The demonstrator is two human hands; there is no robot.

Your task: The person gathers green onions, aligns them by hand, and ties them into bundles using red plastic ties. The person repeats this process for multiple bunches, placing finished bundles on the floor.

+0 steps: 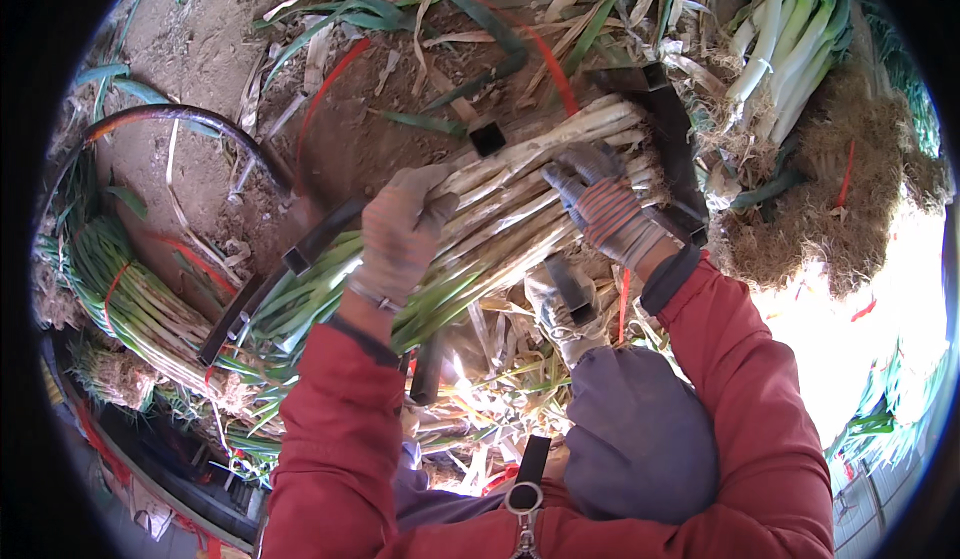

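A bunch of long green onions [510,214] lies across a dark metal frame [679,154] before me, white root ends at the upper right, green leaves [315,289] at the lower left. My left hand [405,225], in a striped grey glove, is at the upper edge of the stalks, its fingers curled in; whether it grips a stalk is hidden. My right hand [600,203], gloved alike, rests on the stalks near the root ends, its fingers slightly bent. A red strap [551,64] runs from behind the bunch toward the top.
A tied onion bundle [142,304] lies at the left. Loose onions [787,49] and a mass of roots [817,206] are at the right. A curved dark bar [187,113] arches at the left. Dry leaves and red strips litter the dirt floor [217,41].
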